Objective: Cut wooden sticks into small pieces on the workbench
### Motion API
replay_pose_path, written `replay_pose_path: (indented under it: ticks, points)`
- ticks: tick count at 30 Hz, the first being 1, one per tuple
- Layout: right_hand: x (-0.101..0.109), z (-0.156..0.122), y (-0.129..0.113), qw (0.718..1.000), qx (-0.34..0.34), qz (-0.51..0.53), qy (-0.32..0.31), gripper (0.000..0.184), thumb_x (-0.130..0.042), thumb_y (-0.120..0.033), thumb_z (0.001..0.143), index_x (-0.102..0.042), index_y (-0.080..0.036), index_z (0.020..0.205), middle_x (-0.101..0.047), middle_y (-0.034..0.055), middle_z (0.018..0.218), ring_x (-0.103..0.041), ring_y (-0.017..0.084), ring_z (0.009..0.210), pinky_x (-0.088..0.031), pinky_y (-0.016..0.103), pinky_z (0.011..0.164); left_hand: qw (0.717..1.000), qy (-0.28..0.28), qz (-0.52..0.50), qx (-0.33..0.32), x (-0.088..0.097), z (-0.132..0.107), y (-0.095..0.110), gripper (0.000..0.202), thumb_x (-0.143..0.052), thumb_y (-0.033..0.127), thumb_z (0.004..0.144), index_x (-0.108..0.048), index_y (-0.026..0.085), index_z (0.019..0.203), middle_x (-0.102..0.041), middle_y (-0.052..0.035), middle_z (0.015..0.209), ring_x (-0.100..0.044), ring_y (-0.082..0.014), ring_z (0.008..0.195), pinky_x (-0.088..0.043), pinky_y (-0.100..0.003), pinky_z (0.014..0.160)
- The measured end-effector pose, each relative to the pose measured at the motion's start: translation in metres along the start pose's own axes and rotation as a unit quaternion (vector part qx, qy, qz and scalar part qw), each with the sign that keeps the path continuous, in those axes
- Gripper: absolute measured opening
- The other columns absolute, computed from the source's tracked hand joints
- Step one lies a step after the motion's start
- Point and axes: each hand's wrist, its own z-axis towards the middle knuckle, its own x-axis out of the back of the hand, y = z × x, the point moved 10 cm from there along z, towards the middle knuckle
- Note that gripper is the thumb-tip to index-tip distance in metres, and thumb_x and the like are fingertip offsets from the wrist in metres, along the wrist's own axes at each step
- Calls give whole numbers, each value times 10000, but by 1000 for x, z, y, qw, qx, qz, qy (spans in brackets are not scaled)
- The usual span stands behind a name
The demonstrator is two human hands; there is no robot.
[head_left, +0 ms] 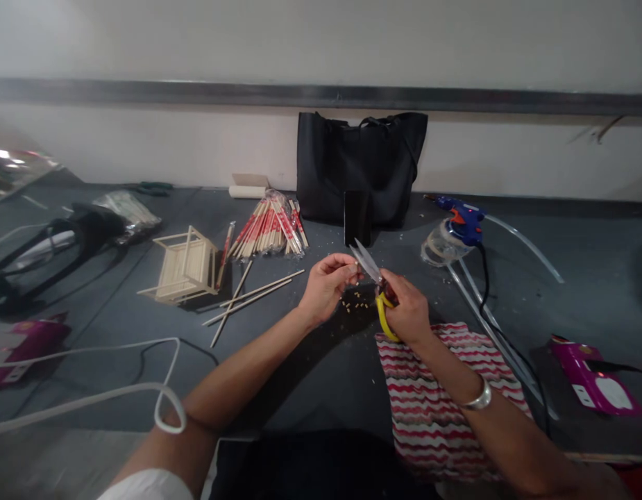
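Observation:
My right hand (408, 312) is closed round the yellow handles of a pair of scissors (370, 262), whose blades point up and to the left, slightly parted. Close to the blades, my left hand (328, 285) pinches a small pale piece of stick at its fingertips; most of it is hidden. Several tiny cut stick bits (356, 304) lie on the dark table below both hands. Left of my left hand are loose wooden sticks (258, 295) and a small chair-like frame made of sticks (188, 267).
Packs of chopsticks (271, 226) in red-marked wrappers lie behind. A black bag (359, 160) stands against the wall, with a phone (357, 219) before it. On the right are a blue glue gun (462, 221), glue sticks (487, 319), a striped cloth (425, 410) and a magenta power box (594, 375).

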Motion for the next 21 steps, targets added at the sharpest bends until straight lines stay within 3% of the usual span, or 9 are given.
replay_pose_path:
  ticks: [4,9,21]
  points:
    - [2,3,9,999,-23,27,14,349,-541,-262,863,-703,-185,1162,-659,15,725,-591,168,635,-540,292,667,999,-5,-38,14,-1,2,-1,241,-904,201,613,-702,143,730,-681,29,672,-571,-49,540,-563,-230,700]
    - [-1,3,10,999,-27,28,-6,354,-548,-298,870,-705,-192,1168,-662,16,737,-580,159,632,-530,283,656,998,-12,-56,29,0,3,-3,233,-902,186,625,-710,131,745,-679,24,679,-596,-55,563,-566,-220,704]
    - [-8,1,-5,996,26,-54,-60,512,-511,-184,795,-667,-207,1282,-700,62,916,-640,218,901,-529,315,850,995,-3,-79,59,-2,1,-12,140,-825,112,688,-711,135,765,-669,14,633,-580,-69,539,-505,-190,602]
